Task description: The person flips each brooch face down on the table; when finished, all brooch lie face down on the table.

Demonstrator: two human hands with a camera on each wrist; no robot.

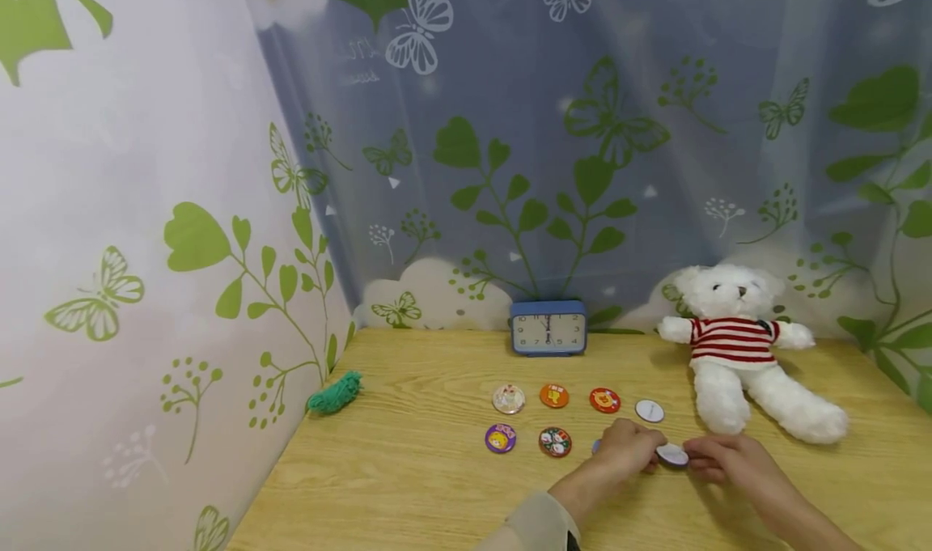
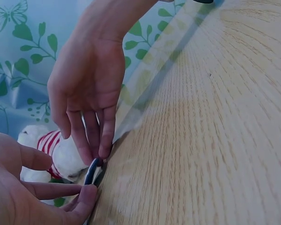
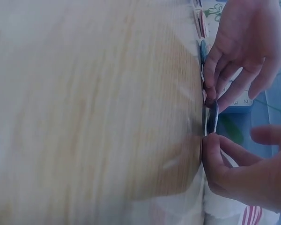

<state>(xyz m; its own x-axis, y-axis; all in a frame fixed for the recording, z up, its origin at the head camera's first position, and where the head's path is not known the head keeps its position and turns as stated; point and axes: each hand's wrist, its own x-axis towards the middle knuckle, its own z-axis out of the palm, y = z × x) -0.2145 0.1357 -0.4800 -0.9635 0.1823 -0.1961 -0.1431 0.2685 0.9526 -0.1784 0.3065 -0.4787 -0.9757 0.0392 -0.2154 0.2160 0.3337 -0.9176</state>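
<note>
A round button badge [image 1: 673,455], its pale side facing up, is tilted above the wooden table between both hands. My left hand [image 1: 628,447] pinches its left edge with the fingertips. From the other side my right hand [image 1: 734,464] has its fingertips on the right edge. In the left wrist view the badge [image 2: 91,172] shows edge-on as a thin dark disc. Another pale-faced badge [image 1: 650,410] lies just behind the hands. A blue badge [image 1: 596,446] is mostly hidden by the left hand.
Left of the hands lie several picture badges, among them a red one [image 1: 605,400] and a purple one [image 1: 500,438]. A blue clock [image 1: 548,328] stands at the back. A white teddy bear [image 1: 735,349] sits behind the right hand. Green yarn [image 1: 335,392] lies at the left edge.
</note>
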